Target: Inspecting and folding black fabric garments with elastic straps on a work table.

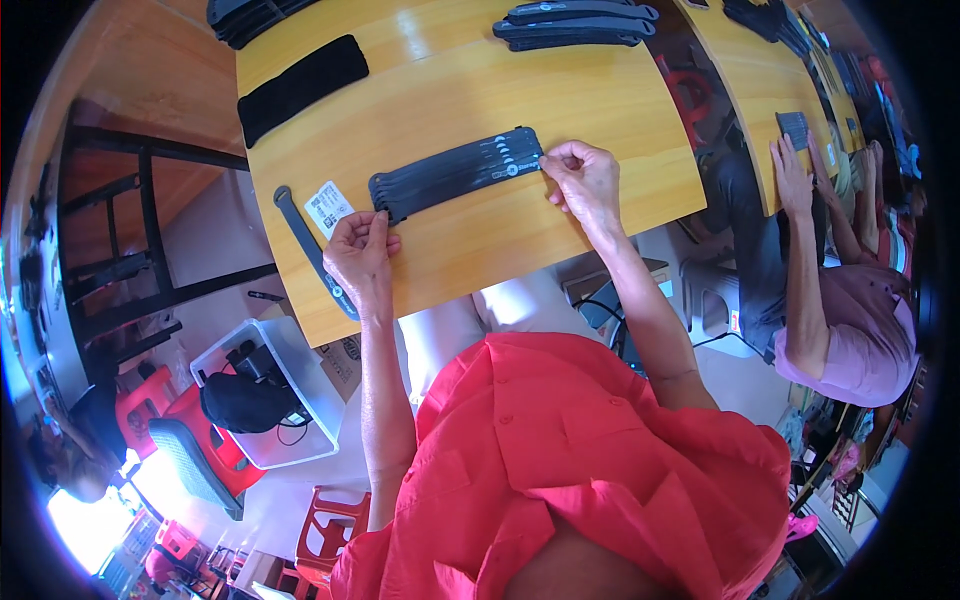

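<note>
A row of dark grey straps (450, 178) lies overlapped on the wooden table, with white print toward its right end. My left hand (360, 258) has thumb and fingers closed at the near corner of the row's left end. At the other end, my right hand (588, 188) pinches the edge of the straps between thumb and forefinger. One loose strap (303, 238) with a looped end lies left of my left hand. Beside it rests a white printed label (328, 208), partly behind that hand. Farther back lies a flat black fabric piece (305, 88).
A pile of similar straps (575, 28) sits at the table's far side, and another dark pile (250, 20) at the far left corner. Below left stands a white bin (325, 400) with black items. At the right, a co-worker (850, 325) works at another table.
</note>
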The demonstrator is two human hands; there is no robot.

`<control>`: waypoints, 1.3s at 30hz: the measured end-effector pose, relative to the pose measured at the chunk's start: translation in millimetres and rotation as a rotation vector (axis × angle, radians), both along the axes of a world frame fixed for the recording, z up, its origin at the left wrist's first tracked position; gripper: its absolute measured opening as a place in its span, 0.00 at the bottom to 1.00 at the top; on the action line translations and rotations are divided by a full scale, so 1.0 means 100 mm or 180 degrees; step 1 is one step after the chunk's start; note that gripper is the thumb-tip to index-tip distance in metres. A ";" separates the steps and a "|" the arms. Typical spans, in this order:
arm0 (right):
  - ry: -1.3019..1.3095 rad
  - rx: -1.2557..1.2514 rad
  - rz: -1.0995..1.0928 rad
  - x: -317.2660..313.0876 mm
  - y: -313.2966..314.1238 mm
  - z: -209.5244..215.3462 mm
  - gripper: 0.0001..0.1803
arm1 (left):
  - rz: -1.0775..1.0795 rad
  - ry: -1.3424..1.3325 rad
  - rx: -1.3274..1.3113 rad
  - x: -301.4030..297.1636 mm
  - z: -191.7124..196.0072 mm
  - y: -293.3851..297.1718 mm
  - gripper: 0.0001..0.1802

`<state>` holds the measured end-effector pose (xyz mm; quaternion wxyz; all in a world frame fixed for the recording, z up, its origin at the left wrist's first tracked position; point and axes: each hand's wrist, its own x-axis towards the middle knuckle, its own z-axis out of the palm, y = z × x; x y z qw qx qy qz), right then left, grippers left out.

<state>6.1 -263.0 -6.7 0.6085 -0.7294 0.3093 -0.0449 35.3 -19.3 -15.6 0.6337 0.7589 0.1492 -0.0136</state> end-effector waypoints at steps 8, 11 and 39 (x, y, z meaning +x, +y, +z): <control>0.0013 0.0025 0.0015 0.00 -0.01 0.00 0.03 | 0.0059 0.0013 -0.0011 0.00 0.03 -0.02 0.04; -0.0014 -0.0030 0.0008 0.00 -0.01 0.00 0.04 | 0.0039 0.0018 0.0094 0.01 0.03 -0.03 0.04; -0.0033 -0.0072 -0.0034 0.03 -0.01 0.02 0.04 | 0.0079 0.0063 0.0389 0.03 0.07 -0.07 0.04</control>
